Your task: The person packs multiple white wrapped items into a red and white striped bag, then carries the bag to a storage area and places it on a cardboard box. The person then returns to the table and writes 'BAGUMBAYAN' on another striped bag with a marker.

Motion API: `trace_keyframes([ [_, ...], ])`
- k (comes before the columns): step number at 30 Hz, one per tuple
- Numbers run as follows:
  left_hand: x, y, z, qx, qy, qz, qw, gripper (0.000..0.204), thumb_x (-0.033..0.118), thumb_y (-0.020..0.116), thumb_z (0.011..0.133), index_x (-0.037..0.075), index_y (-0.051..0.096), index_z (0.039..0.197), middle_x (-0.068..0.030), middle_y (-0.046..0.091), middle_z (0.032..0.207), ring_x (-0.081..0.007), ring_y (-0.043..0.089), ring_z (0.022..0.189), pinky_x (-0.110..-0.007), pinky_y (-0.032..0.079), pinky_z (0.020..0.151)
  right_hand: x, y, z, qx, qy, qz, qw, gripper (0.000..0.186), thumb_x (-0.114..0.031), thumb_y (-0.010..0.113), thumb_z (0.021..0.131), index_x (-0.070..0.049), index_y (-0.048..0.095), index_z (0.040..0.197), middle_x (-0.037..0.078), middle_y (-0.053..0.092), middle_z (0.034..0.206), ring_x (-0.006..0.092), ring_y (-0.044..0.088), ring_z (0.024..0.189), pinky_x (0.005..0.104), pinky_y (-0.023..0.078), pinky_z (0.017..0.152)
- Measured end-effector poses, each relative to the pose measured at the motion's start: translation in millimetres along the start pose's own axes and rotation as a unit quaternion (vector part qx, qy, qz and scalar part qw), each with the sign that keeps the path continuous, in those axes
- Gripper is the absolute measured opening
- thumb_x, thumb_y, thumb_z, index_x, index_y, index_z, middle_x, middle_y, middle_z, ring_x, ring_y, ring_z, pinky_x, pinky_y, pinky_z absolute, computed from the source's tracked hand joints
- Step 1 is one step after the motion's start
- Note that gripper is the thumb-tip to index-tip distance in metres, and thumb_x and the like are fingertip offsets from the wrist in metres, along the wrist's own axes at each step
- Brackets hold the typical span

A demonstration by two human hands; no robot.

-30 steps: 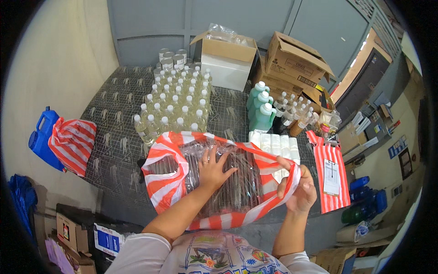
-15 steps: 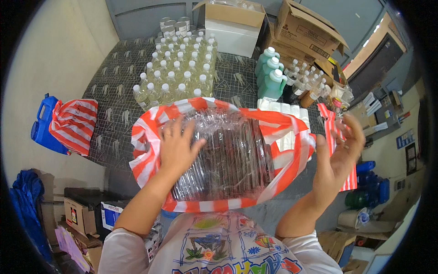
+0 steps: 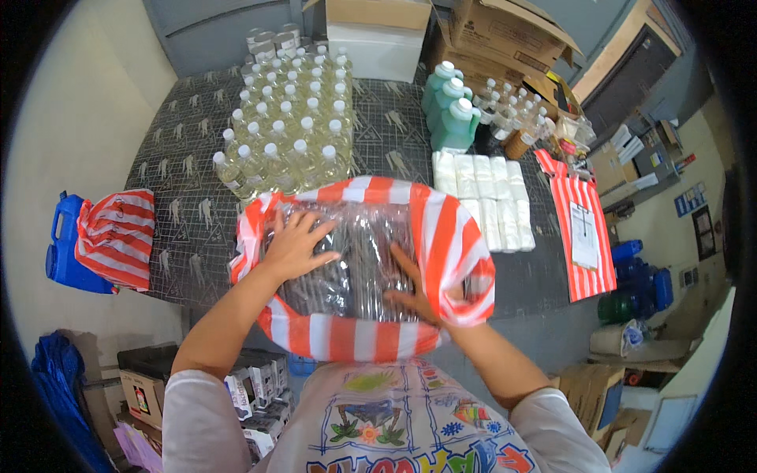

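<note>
left hand (image 3: 295,249), right hand (image 3: 419,295): grips spread on one wrapped bundle (image 3: 359,264) (one striped bag (image 3: 343,337) around); three green jugs (image 3: 454,126).

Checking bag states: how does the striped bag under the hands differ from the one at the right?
The central bag bulges around a clear-wrapped dark pack; the right bag looks flat. The left hand and right hand are at the central bag; neither touches the right bag. A white sheet lies on the right bag; none shows on the central bag. Both have orange-red and white stripes.

The wrap (image 3: 359,272) is glossy plastic; the bag (image 3: 331,337), creased.
</note>
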State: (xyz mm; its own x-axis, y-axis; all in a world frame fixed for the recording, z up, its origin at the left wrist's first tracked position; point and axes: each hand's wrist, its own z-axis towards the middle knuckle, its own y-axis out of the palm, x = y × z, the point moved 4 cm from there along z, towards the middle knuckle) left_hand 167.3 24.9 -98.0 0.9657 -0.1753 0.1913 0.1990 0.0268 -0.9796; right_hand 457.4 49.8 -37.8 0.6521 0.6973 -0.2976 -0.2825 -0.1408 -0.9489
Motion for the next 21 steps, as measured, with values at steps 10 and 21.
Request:
trace_keyframes([
  [10,42,-86,-71,0.265,-0.018,-0.031,0.963,0.072,0.031,0.088,0.072,0.011,0.062,0.135,-0.0163,0.058,0.132,-0.0382,0.051,0.127,-0.052,0.037,0.110,-19,-10,25,-0.044,0.130,0.106,0.985,0.082,-0.038,0.078,0.082,-0.025,0.043,0.155,0.022,0.032,0.162,0.0457,0.034,0.146,0.0590,0.025,0.120],
  [21,-2,-142,-141,0.239,-0.120,-0.798,0.539,0.105,-0.002,0.070,0.069,0.008,0.022,0.162,-0.0161,0.061,0.119,-0.0101,0.055,0.075,-0.024,0.047,0.076,-129,67,90,-0.221,-0.094,-0.070,0.968,0.133,-0.051,0.093,0.060,-0.038,0.011,0.164,0.029,0.008,0.168,0.0499,0.014,0.154,0.0725,0.024,0.116],
])
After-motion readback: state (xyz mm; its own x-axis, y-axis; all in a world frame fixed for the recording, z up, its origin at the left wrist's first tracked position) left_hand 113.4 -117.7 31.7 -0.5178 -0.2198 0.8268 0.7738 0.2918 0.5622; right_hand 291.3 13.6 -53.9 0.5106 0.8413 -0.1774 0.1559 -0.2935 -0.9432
